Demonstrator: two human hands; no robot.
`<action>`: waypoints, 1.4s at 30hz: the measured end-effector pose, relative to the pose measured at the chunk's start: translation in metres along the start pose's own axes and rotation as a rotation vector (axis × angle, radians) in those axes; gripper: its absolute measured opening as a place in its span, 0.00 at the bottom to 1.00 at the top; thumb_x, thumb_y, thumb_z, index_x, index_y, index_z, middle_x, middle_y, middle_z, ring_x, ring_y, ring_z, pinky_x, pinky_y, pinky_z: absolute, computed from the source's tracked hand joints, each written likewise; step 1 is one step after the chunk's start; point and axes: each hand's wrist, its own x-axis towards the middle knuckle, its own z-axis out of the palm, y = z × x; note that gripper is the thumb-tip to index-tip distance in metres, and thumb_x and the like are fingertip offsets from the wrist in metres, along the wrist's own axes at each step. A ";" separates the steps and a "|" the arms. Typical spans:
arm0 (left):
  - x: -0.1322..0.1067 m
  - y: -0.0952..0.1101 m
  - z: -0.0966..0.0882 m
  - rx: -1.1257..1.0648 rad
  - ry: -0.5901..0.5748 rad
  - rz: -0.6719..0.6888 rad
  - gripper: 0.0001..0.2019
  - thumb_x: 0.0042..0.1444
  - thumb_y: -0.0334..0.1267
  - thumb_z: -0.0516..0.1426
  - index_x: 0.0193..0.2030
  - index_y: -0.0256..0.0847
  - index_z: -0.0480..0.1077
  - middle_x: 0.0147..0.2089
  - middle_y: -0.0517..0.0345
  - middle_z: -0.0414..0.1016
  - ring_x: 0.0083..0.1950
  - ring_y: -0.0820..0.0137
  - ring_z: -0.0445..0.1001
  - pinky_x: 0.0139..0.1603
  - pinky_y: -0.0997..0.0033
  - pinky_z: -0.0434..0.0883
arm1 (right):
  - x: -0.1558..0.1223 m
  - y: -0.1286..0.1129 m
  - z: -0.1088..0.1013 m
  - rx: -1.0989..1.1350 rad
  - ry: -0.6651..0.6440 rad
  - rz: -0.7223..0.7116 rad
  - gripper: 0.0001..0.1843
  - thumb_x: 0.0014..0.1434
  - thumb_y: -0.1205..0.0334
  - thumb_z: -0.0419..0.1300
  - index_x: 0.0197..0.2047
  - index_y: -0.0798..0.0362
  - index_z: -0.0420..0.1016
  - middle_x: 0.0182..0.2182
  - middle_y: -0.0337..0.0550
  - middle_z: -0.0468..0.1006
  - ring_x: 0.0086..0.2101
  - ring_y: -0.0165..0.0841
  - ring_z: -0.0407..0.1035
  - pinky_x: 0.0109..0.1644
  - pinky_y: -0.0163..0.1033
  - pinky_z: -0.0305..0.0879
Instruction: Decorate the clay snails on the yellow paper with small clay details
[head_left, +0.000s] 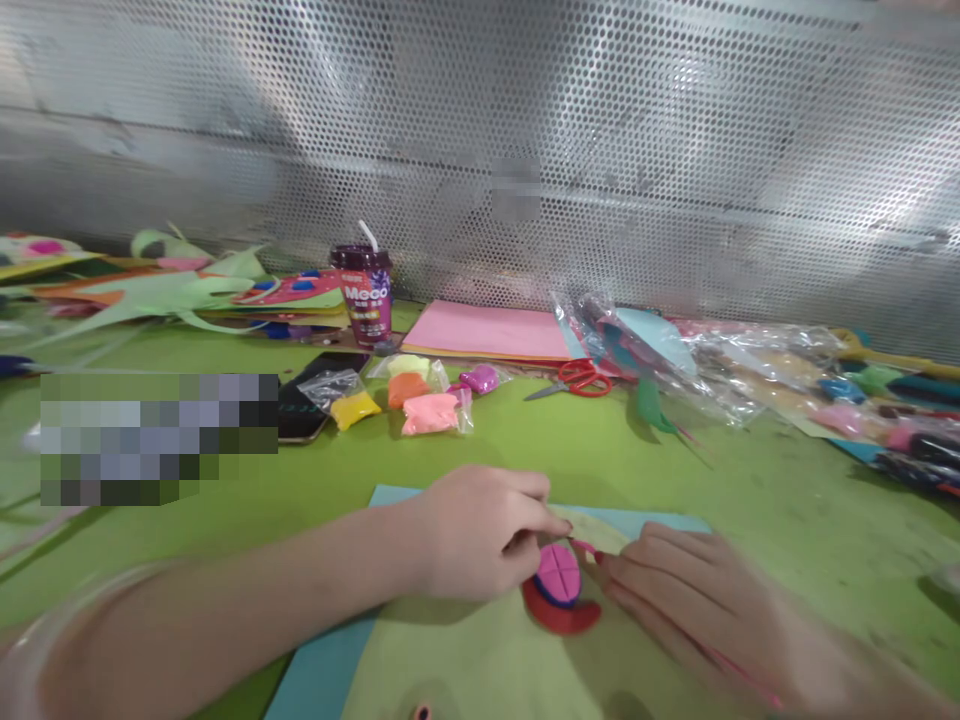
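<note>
I cannot tell, from my remote seat, whether the curled left hand (484,540) grips; its palm is hidden. On pale green paper (450,650), a blue-rimmed pink disc (559,573) touches a red crescent (561,619). The right hand (679,580) pinches a thin pink strand (588,548), partly covering it.

- Left sleeve (34,655): a pale, whitish edge is seen near the elbow; its fabric cannot be made out.
- Left forearm (300,590): bared from sleeve edge to wrist, its outline gently tapered.
- Right forearm (840,645): bared where shown, softened by blur.
- Left hand (484,535) and right hand (682,580): both hands are left ungloved.
</note>
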 end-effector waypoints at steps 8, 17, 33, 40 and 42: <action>0.000 0.000 -0.001 -0.027 0.000 -0.004 0.20 0.51 0.29 0.47 0.48 0.44 0.70 0.33 0.59 0.68 0.31 0.73 0.68 0.31 0.75 0.62 | -0.001 -0.001 0.002 -0.001 -0.022 0.013 0.12 0.62 0.68 0.48 0.45 0.57 0.69 0.30 0.47 0.76 0.32 0.34 0.70 0.33 0.38 0.70; 0.001 0.001 0.000 -0.035 0.004 -0.001 0.20 0.50 0.28 0.47 0.48 0.45 0.70 0.33 0.59 0.69 0.31 0.73 0.68 0.30 0.76 0.61 | 0.004 -0.002 0.000 0.002 0.033 0.000 0.12 0.62 0.71 0.47 0.43 0.59 0.69 0.31 0.47 0.76 0.34 0.34 0.71 0.36 0.37 0.69; 0.002 -0.001 0.001 -0.147 0.038 -0.004 0.20 0.50 0.27 0.47 0.47 0.43 0.71 0.32 0.59 0.68 0.31 0.75 0.67 0.31 0.78 0.62 | 0.005 -0.002 -0.002 -0.018 -0.027 -0.003 0.14 0.63 0.70 0.44 0.44 0.58 0.69 0.30 0.47 0.76 0.32 0.33 0.70 0.32 0.37 0.69; 0.002 -0.002 0.001 -0.220 0.058 -0.025 0.19 0.50 0.27 0.48 0.47 0.39 0.71 0.32 0.58 0.67 0.30 0.75 0.66 0.31 0.78 0.63 | 0.008 -0.003 -0.007 -0.050 -0.042 -0.051 0.16 0.65 0.68 0.41 0.44 0.59 0.69 0.30 0.48 0.76 0.32 0.34 0.70 0.30 0.38 0.68; 0.003 -0.002 0.001 -0.240 0.056 -0.039 0.19 0.50 0.26 0.48 0.47 0.38 0.71 0.32 0.58 0.67 0.29 0.76 0.66 0.30 0.78 0.63 | 0.008 -0.002 -0.008 -0.059 -0.042 -0.073 0.17 0.65 0.68 0.40 0.43 0.60 0.68 0.30 0.49 0.76 0.31 0.35 0.70 0.30 0.39 0.68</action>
